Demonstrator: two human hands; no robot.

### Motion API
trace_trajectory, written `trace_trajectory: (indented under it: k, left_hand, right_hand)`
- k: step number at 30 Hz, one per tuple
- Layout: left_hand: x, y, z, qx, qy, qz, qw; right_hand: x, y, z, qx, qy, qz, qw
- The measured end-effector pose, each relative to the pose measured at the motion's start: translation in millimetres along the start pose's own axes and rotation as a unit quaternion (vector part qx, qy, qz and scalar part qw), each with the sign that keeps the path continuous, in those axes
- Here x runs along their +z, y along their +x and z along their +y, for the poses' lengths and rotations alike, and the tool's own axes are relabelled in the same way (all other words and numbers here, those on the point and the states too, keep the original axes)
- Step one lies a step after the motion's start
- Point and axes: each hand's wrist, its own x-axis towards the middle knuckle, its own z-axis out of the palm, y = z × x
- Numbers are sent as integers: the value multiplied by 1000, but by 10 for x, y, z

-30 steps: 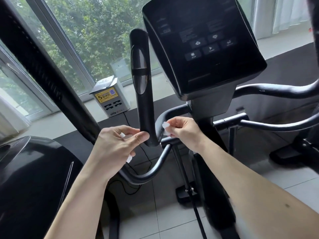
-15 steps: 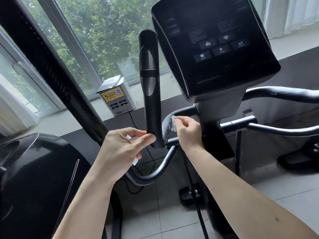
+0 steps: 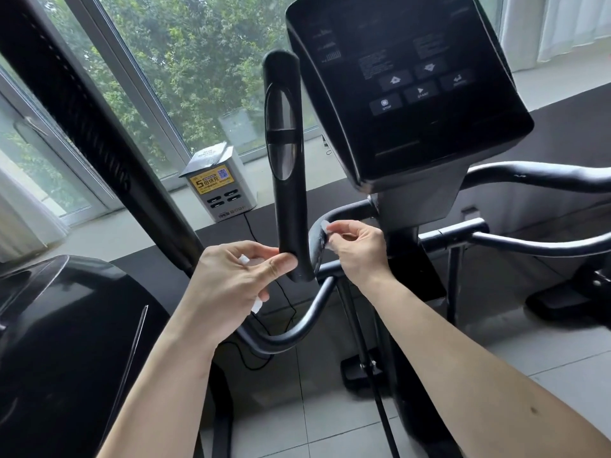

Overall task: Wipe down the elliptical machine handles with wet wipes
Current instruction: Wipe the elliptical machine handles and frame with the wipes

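Observation:
A black upright handle [image 3: 288,180] with silver sensor pads rises at centre, left of the console [image 3: 406,90]. My left hand [image 3: 231,285] holds a crumpled white wipe [image 3: 246,261] and its thumb presses against the handle's lower end. My right hand [image 3: 357,249] pinches a second white wipe [image 3: 325,228] against the curved black bar [image 3: 344,216] just right of the handle. Most of both wipes is hidden in the fingers.
Long black handlebars [image 3: 542,176] stretch off to the right. A thick black arm [image 3: 82,127] slants across the left, above a black housing [image 3: 56,342]. A white charging box [image 3: 220,190] with a cable sits on the window ledge. Grey floor tiles lie below.
My right hand has slid the wipe up along the curved bar toward the console post. My left hand has stayed at the base of the upright handle.

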Motion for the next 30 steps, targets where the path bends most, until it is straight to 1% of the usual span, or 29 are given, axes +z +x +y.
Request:
trace_trajectory:
  k: [3, 4, 5, 6, 9, 11, 13, 15, 21, 25, 30]
  left_hand:
    - [-2, 10, -9, -3, -2, 1, 1000]
    - [-1, 13, -12, -4, -1, 1, 1000]
    - [4, 14, -13, -7, 0, 1, 1000]
    - [6, 14, -13, -11, -3, 1, 1000]
    - [11, 11, -18, -16, -6, -1, 1000]
    - [7, 7, -20, -14, 1, -3, 1000]
    - [6, 7, -18, -13, -2, -1, 1000]
    - [9, 10, -18, -13, -5, 0, 1000]
    - [10, 14, -26, -12, -1, 1, 1000]
    - [14, 2, -23, -12, 0, 5, 1000]
    - [20, 1, -31, -10, -2, 9, 1000]
  right_hand:
    - [-179, -166, -126, 20, 12, -100, 995]
    - [-229, -194, -170, 17, 12, -120, 993]
    - [-263, -185, -206, 11, 14, -119, 993]
    - [-272, -134, -220, 4, 10, -99, 995]
    - [-177, 60, -170, -9, -24, -6, 1000]
    - [-72, 162, -54, -34, -82, 50, 995]
    - [-15, 182, 7, -68, -164, 76, 981]
    - [5, 169, -9, -77, -190, 80, 976]
    - [74, 187, 22, -45, -163, 65, 983]
    - [68, 179, 74, -16, -120, 65, 990]
    - [-10, -49, -61, 17, -67, 7, 998]
